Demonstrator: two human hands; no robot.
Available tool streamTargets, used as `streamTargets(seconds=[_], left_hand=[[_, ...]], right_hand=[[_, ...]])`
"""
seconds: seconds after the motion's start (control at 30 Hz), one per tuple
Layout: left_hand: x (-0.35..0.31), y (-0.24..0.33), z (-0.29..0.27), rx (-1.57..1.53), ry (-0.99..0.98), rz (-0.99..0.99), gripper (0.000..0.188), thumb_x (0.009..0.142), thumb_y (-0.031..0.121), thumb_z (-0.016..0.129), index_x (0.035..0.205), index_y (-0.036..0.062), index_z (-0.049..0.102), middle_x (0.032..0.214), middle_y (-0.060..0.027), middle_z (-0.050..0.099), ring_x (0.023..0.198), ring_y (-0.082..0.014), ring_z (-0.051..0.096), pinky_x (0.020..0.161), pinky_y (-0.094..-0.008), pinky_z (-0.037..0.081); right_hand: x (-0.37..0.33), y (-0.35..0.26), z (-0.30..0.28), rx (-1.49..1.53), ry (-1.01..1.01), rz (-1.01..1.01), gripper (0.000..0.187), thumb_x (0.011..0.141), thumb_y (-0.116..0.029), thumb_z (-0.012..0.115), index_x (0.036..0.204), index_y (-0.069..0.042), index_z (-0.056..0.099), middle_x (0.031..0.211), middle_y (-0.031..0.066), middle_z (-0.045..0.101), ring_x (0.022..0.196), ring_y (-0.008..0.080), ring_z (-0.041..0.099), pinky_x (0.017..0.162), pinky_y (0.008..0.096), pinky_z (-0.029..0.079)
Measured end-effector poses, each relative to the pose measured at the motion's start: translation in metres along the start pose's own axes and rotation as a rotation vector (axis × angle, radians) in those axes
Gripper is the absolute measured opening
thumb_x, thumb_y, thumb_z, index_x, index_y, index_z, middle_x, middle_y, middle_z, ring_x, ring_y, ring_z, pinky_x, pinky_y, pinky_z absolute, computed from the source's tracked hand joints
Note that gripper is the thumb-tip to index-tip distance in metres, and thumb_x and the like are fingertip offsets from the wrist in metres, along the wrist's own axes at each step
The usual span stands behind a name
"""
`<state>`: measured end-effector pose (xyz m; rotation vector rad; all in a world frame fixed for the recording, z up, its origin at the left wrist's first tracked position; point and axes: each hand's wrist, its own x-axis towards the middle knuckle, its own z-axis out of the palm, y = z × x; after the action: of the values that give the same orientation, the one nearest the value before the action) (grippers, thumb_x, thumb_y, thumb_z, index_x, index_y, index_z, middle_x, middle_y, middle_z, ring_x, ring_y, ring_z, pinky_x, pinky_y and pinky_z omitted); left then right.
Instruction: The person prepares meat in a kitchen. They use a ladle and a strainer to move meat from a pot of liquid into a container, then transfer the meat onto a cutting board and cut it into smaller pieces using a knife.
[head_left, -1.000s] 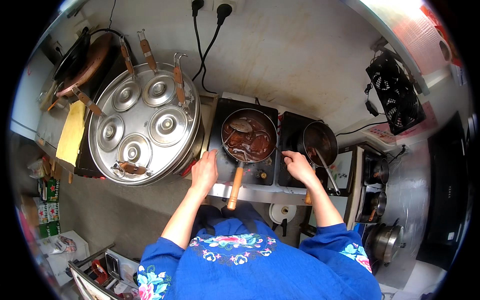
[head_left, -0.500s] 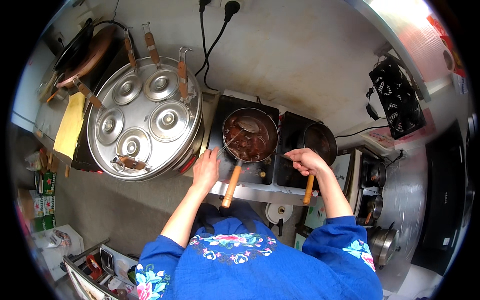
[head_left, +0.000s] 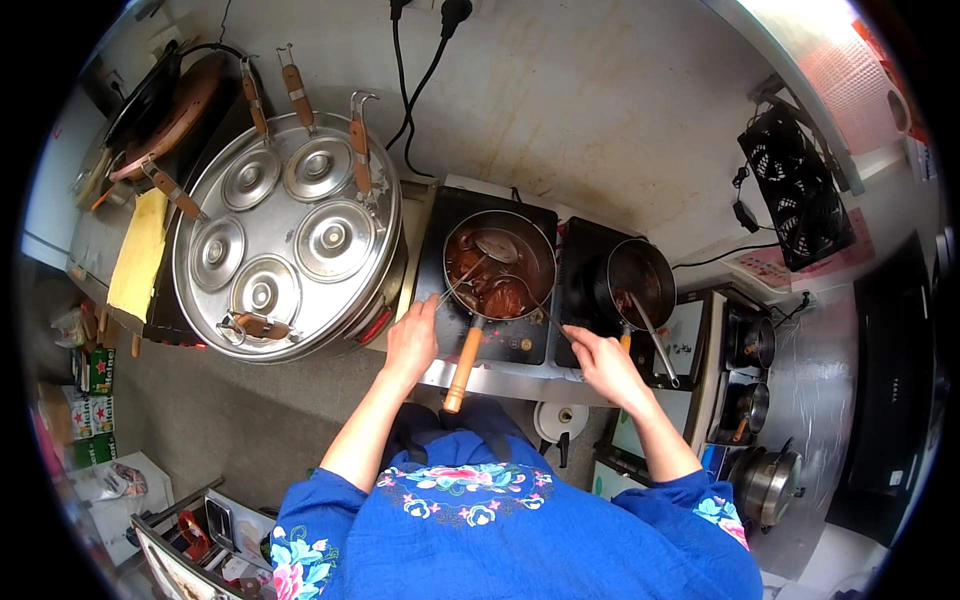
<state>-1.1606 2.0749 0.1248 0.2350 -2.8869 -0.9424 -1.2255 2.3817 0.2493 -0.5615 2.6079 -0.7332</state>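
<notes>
A saucepan [head_left: 466, 228] with a wooden handle [head_left: 464, 370] stands on the left cooktop, holding dark reddish-brown sauce and pieces I cannot identify. My left hand [head_left: 411, 338] is closed around the thin handle of a metal spoon [head_left: 497, 247], whose round, shallow head lies over the food. To the right of the wooden handle, my right hand [head_left: 604, 362] grips the thin, dark handle of a ladle [head_left: 540, 309]. That ladle's round bowl appears to sit low in the sauce, partly covered. Neither hand touches the saucepan.
On the right cooktop [head_left: 580, 260] is a dark pan [head_left: 655, 268] with a metal spoon [head_left: 655, 340] leaning out. A large round steamer [head_left: 295, 232] with several small lids fills the left side. Black fans [head_left: 795, 190] are at the right wall; a white lidded pot [head_left: 560, 420] is below the counter.
My right hand has moved down toward me, and its ladle now reaches into the sauce. The spoon in the right pan has come into sight. My left hand stays nearly still.
</notes>
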Motion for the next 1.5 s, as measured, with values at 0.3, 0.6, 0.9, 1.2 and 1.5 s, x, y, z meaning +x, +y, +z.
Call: streamTargets(seconds=[0.3, 0.6, 0.9, 1.2, 1.5], left_hand=[[0.002, 0.000, 0.000, 0.021, 0.017, 0.038, 0.051, 0.084, -0.005, 0.054, 0.135, 0.0011, 0.055, 0.111, -0.0204, 0.064, 0.096, -0.0405, 0.067, 0.081, -0.0485, 0.056], [0.002, 0.001, -0.002, 0.035, 0.003, 0.038, 0.051, 0.084, -0.004, 0.055, 0.135, 0.0020, 0.055, 0.110, -0.0202, 0.064, 0.096, -0.0398, 0.067, 0.081, -0.0478, 0.056], [0.001, 0.000, -0.003, 0.028, -0.013, 0.017, 0.045, 0.091, 0.002, 0.054, 0.136, 0.0032, 0.054, 0.110, -0.0206, 0.064, 0.098, -0.0405, 0.066, 0.082, -0.0491, 0.055], [0.002, -0.001, -0.002, 0.023, -0.007, 0.027, 0.050, 0.086, -0.003, 0.054, 0.136, 0.0023, 0.054, 0.111, -0.0208, 0.063, 0.099, -0.0406, 0.066, 0.083, -0.0487, 0.055], [0.002, 0.002, -0.004, 0.038, -0.038, 0.024, 0.057, 0.082, -0.007, 0.053, 0.139, 0.0012, 0.051, 0.114, -0.0222, 0.062, 0.099, -0.0421, 0.066, 0.084, -0.0492, 0.055]], right_hand=[[-0.020, -0.001, 0.018, -0.210, 0.048, -0.141, 0.043, 0.093, -0.005, 0.052, 0.136, -0.002, 0.055, 0.085, 0.0239, 0.070, 0.075, 0.0432, 0.069, 0.067, 0.0518, 0.056], [-0.019, -0.003, 0.017, -0.231, 0.040, -0.155, 0.046, 0.090, -0.004, 0.052, 0.136, -0.001, 0.055, 0.087, 0.0244, 0.070, 0.075, 0.0435, 0.068, 0.066, 0.0519, 0.055], [-0.019, -0.007, 0.016, -0.274, 0.029, -0.161, 0.049, 0.086, -0.001, 0.054, 0.135, 0.000, 0.054, 0.086, 0.0250, 0.070, 0.074, 0.0432, 0.069, 0.065, 0.0518, 0.055], [-0.018, -0.003, 0.015, -0.244, 0.038, -0.162, 0.047, 0.088, -0.004, 0.055, 0.135, -0.002, 0.056, 0.085, 0.0227, 0.070, 0.075, 0.0423, 0.069, 0.067, 0.0514, 0.056], [0.028, 0.041, -0.020, 0.192, -0.169, 0.013, 0.033, 0.098, -0.013, 0.056, 0.128, -0.004, 0.066, 0.101, 0.0157, 0.075, 0.091, 0.0242, 0.071, 0.082, 0.0368, 0.054]])
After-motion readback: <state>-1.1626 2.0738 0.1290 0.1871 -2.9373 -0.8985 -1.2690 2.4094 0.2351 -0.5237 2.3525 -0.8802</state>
